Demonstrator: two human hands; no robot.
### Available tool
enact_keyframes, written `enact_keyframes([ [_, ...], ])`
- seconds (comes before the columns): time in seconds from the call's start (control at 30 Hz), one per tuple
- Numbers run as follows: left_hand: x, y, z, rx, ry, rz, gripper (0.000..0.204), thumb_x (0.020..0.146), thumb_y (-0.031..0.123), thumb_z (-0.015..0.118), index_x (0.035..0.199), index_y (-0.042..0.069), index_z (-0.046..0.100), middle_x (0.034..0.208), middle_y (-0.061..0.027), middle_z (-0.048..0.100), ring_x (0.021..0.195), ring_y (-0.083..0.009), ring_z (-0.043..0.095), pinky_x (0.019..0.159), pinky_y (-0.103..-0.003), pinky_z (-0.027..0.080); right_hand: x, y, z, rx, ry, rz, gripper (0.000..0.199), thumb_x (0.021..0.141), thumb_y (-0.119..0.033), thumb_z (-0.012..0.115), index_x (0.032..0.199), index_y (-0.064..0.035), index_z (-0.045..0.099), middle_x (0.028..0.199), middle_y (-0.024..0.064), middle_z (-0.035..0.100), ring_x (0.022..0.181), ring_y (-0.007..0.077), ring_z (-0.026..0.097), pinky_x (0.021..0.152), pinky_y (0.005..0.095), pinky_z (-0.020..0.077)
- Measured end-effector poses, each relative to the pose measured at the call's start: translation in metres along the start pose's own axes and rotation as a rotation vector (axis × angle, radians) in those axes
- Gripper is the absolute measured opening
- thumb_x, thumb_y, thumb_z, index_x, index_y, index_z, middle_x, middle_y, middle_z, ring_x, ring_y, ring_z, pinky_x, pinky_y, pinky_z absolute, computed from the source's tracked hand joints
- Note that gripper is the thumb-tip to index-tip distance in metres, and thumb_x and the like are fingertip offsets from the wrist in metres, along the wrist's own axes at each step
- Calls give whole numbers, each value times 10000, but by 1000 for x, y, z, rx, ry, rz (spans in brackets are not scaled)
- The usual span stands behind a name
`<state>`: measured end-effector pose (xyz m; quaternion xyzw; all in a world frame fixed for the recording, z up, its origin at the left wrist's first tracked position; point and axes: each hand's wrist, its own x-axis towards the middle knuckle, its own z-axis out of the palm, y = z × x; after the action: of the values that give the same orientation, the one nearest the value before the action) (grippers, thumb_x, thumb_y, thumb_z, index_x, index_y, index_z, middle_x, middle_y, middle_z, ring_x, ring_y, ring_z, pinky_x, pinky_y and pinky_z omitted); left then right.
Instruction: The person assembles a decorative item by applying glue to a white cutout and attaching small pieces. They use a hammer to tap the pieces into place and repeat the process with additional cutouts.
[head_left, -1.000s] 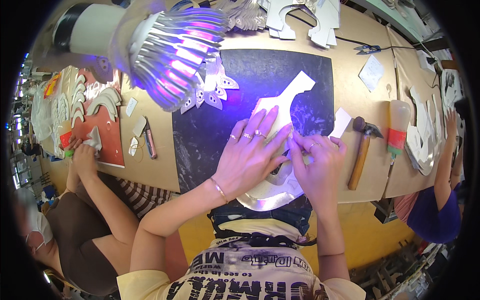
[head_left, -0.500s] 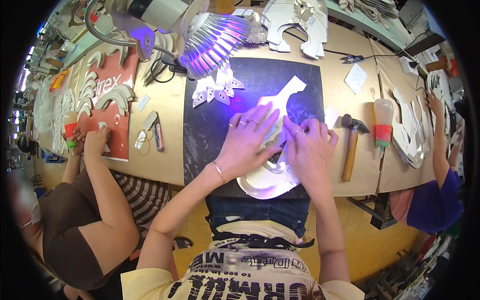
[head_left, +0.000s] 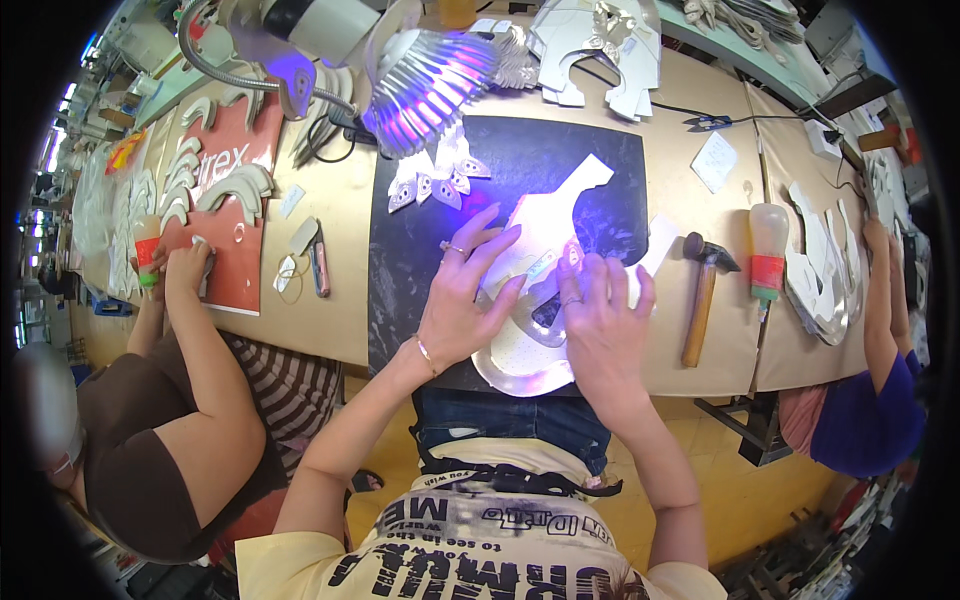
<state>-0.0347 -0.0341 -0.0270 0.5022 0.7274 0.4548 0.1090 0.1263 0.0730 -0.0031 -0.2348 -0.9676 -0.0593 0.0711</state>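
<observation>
A flat white cut piece [head_left: 558, 208], shaped like a shoe upper with a curved cut-out, lies on a black board [head_left: 620, 165] in purple lamp light. My left hand [head_left: 462, 292] is open, its spread fingers at the left side of the piece. At its right edge, beside the cut-out, the bent fingers of my right hand [head_left: 605, 318] pinch the material; their tips partly cover the spot. A small pale label [head_left: 541, 267] shows on the piece between my hands. Several small white parts with holes [head_left: 440, 185] rest at the board's upper left.
A lamp with a ribbed metal head [head_left: 428, 88] hangs over the board. To the right are a hammer [head_left: 700, 300], a glue bottle [head_left: 768, 250] and stacked white pieces [head_left: 815, 275]. A pink cutter [head_left: 320, 268] lies left. Co-workers' arms [head_left: 195, 345] reach in on both sides.
My left hand has lifted back and left from the middle of the piece, uncovering the label. My right hand has shifted slightly down, its fingers more bent at the edge.
</observation>
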Motion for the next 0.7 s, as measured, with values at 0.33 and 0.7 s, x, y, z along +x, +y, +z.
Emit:
enact_keyframes([
  [0.33, 4, 4, -4, -39, 75, -54, 397, 850, 66, 705, 1245, 83, 668, 1355, -173, 578, 1197, -346, 599, 1006, -443, 475, -4, -1, -7, 222, -47, -39, 437, 847, -81, 584, 1280, -42, 631, 1384, 84, 556, 1230, 224, 516, 1131, 583, 243],
  [0.7, 39, 16, 24, 365, -250, 141, 317, 915, 200, 650, 1228, 183, 696, 1433, -149, 519, 1308, -346, 492, 1092, -499, 344, -29, 64, -9, 518, 230, 421, 334, 922, -149, 652, 1243, -57, 663, 1197, 137, 623, 1131, 306, 570, 1024, 447, 391],
])
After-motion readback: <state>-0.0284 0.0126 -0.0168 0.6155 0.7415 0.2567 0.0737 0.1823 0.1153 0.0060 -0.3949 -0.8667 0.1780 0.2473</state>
